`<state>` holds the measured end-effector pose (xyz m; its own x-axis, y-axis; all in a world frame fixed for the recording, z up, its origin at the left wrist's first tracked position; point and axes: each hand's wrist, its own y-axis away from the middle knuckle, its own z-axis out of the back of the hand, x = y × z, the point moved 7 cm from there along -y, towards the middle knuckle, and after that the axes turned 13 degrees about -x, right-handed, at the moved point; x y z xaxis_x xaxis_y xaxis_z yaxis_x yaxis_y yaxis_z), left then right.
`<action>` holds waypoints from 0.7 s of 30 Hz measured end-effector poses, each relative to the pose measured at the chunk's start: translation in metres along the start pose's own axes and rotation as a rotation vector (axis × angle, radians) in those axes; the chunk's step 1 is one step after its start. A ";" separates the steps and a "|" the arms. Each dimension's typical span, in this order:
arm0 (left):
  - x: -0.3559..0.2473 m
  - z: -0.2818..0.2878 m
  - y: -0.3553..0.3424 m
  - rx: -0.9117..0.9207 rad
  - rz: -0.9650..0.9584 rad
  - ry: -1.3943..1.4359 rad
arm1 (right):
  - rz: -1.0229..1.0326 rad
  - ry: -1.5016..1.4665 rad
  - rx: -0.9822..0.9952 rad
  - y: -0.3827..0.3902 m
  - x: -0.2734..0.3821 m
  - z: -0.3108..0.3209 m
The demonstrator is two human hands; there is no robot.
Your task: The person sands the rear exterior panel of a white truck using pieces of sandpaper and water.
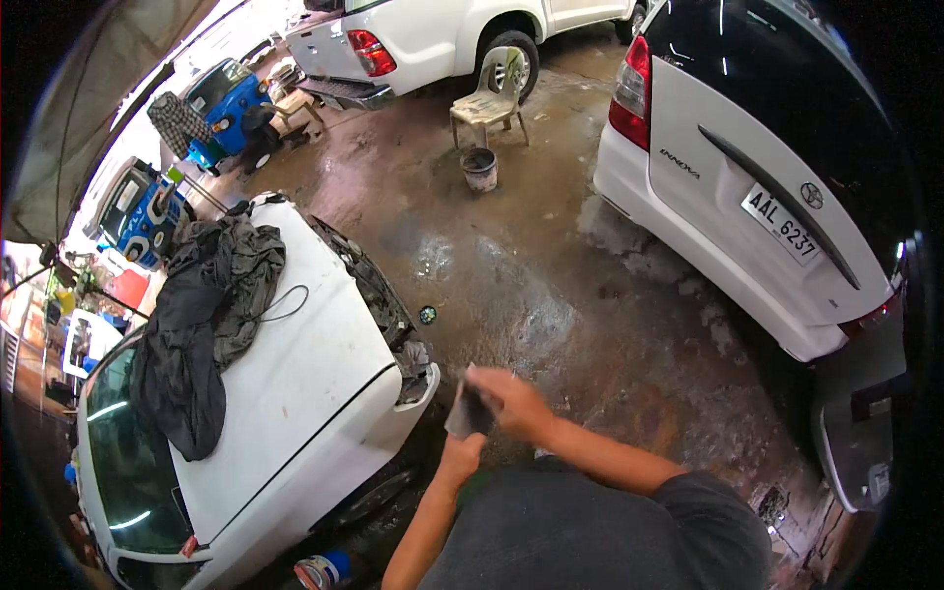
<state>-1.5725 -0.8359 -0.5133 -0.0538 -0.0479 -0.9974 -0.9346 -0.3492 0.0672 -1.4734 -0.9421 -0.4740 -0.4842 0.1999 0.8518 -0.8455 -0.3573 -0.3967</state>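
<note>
Both my hands are on a dark grey sheet point(469, 411) that looks like sandpaper, in front of my chest. My left hand point(460, 458) pinches its lower end from below. My right hand point(513, 403) grips its upper right side, the fingers closed and slightly blurred. The sheet looks bent or folded between the hands, with a paler face to the left. Just left of the hands is the front corner of a white car point(295, 334), its front end partly stripped. Dark cloths point(211, 305) lie over its hood and windshield.
A white van point(708, 211) stands to the right, and a white pickup point(423, 44) at the back. A plastic chair point(495, 96) and a bucket point(480, 169) stand on the wet floor point(492, 285). A paint can point(315, 572) sits beside the car at lower left.
</note>
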 end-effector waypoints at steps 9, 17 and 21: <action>0.023 0.026 0.032 -0.066 0.210 -0.175 | -0.020 -0.058 0.016 0.017 0.001 0.002; -0.023 -0.011 0.033 -0.058 -0.083 0.228 | 0.048 -0.035 0.000 0.037 0.038 0.007; -0.019 -0.016 0.030 -0.024 -0.113 0.081 | 0.066 -0.103 0.013 0.044 0.045 0.015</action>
<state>-1.5942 -0.8601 -0.4915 0.0808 -0.0825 -0.9933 -0.9243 -0.3792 -0.0437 -1.5286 -0.9624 -0.4482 -0.5125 0.0813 0.8548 -0.8093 -0.3783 -0.4493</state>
